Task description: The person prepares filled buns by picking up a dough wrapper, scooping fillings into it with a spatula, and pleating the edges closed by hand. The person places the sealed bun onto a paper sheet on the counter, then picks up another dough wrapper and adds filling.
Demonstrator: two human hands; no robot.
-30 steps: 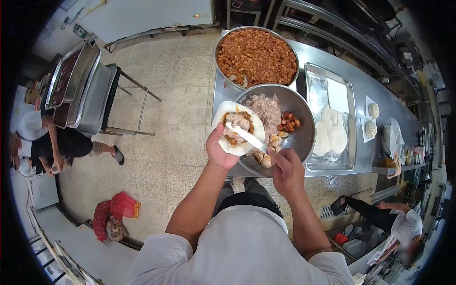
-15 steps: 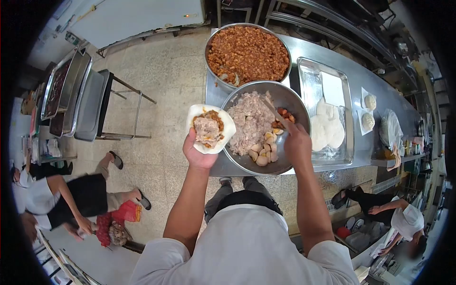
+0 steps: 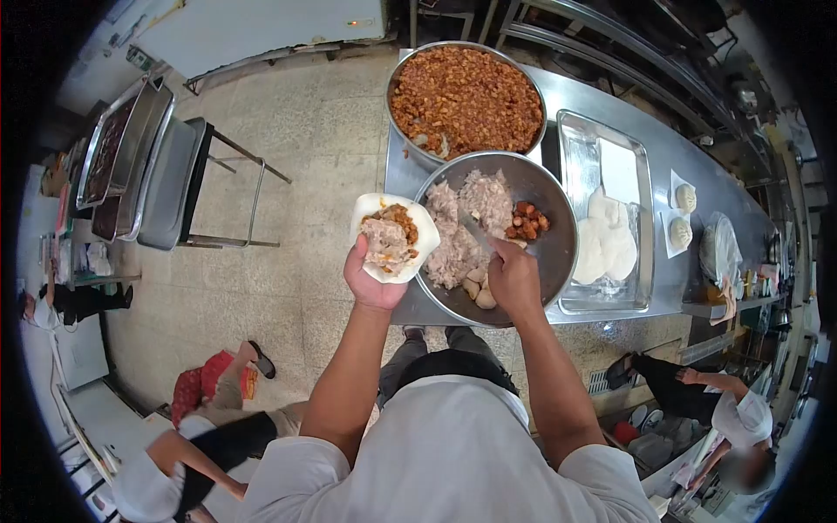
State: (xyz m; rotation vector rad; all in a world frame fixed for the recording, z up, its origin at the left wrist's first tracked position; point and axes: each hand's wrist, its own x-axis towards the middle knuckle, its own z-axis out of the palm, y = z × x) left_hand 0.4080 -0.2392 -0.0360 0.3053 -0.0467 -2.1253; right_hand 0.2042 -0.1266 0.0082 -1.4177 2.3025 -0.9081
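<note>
My left hand (image 3: 370, 283) cups a round white dough wrapper (image 3: 425, 237) from below. On the wrapper lie a reddish-brown chopped filling and a lump of pale minced meat (image 3: 384, 240). My right hand (image 3: 514, 279) is closed around the handle of a flat spatula (image 3: 473, 228), its blade in the minced meat (image 3: 449, 248) inside a steel bowl (image 3: 558, 196). The same bowl holds brown-red chunks (image 3: 527, 222) on the right. Pale egg-like pieces (image 3: 481, 297) lie at its near side, partly hidden by my right hand.
Behind this bowl stands a large pan of reddish chopped filling (image 3: 466, 96). To the right, a metal tray (image 3: 647, 261) holds white dough (image 3: 603, 240); beyond it, two pleated buns (image 3: 681, 233) sit on paper. Trays rest on a stand (image 3: 205, 183) at left. Co-workers are at both sides.
My right hand has moved left and slightly nearer, and the spatula blade has cut into the minced meat, leaving a gap. The co-worker on the left has moved toward the bottom of the view.
</note>
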